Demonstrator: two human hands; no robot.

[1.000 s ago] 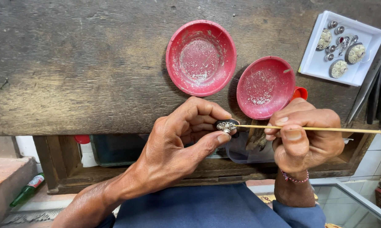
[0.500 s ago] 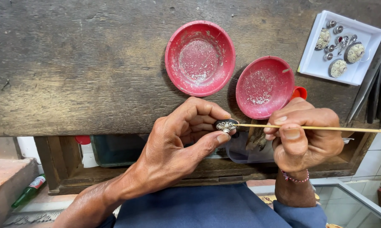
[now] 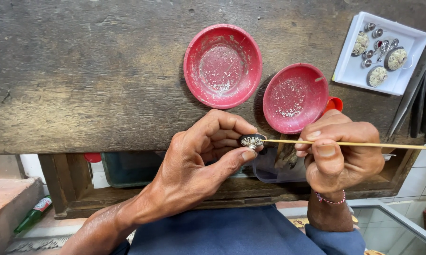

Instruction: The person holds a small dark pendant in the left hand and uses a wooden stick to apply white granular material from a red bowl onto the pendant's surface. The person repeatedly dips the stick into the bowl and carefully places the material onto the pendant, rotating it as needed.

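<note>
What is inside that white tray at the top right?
The white tray holds several small silvery jewellery pieces, some oval and some tiny. Dark metal tools cover its right edge.

green bottle (image 3: 32, 215) — lower left | label — red-and-white band around it

Bare left hand (image 3: 194, 165) and forearm, right hand (image 3: 340, 156) with short trimmed nails, thin red-and-white beaded bracelet (image 3: 330, 200) at its wrist, dark blue trousers (image 3: 222, 233) at 6 o'clock

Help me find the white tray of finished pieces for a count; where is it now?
In the head view the white tray sits at the bench's far right corner, right of the smaller red dish, beside dark metal tools.
</note>
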